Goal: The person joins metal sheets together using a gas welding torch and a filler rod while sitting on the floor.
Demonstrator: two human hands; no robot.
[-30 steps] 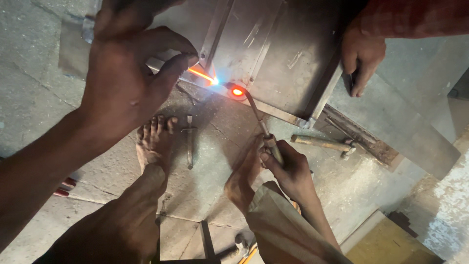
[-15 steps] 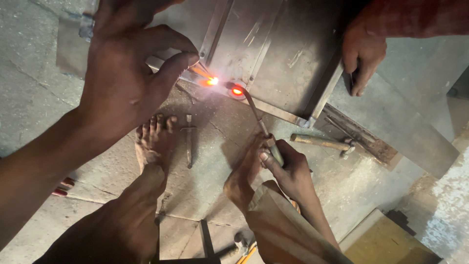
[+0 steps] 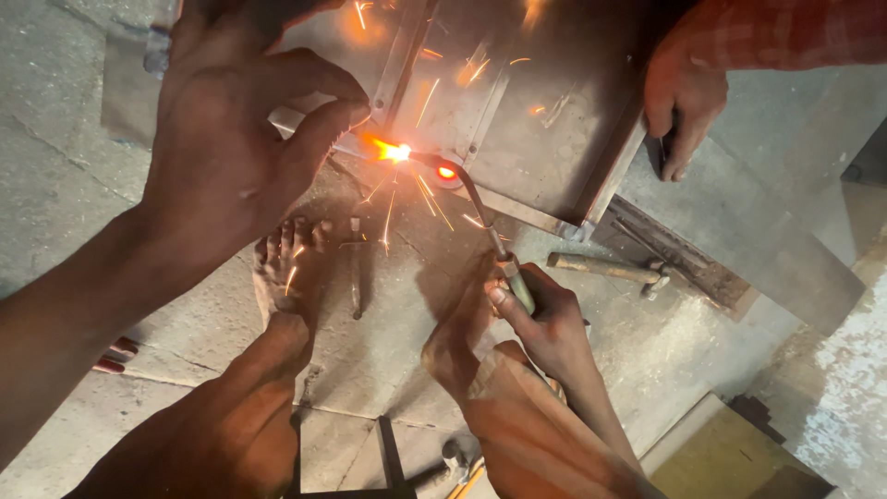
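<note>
My right hand (image 3: 547, 325) grips a welding rod holder (image 3: 519, 288). Its thin bent rod (image 3: 473, 199) reaches up to a bright orange arc (image 3: 393, 150) on the lower edge of a grey sheet-metal frame (image 3: 527, 102). Sparks fly from the arc, and a red-hot spot (image 3: 447, 172) glows just right of it. My left hand (image 3: 231, 148) is raised close to the camera at the upper left. Its fingers curl around a flat grey plate (image 3: 129, 88) that sticks out to the left. Another person's hand (image 3: 679, 106) in a red checked sleeve holds the frame's right edge.
My bare feet (image 3: 286, 268) (image 3: 462, 337) rest on the concrete floor below the frame. A hammer (image 3: 610, 270) lies to the right, near a rusty metal bar (image 3: 684, 268). A small metal tool (image 3: 356, 268) lies between my feet. A yellow board (image 3: 730, 453) is at the lower right.
The arc has flared into a shower of sparks and sits slightly further left along the frame's edge. Both my hands and the other person's hand have stayed nearly still.
</note>
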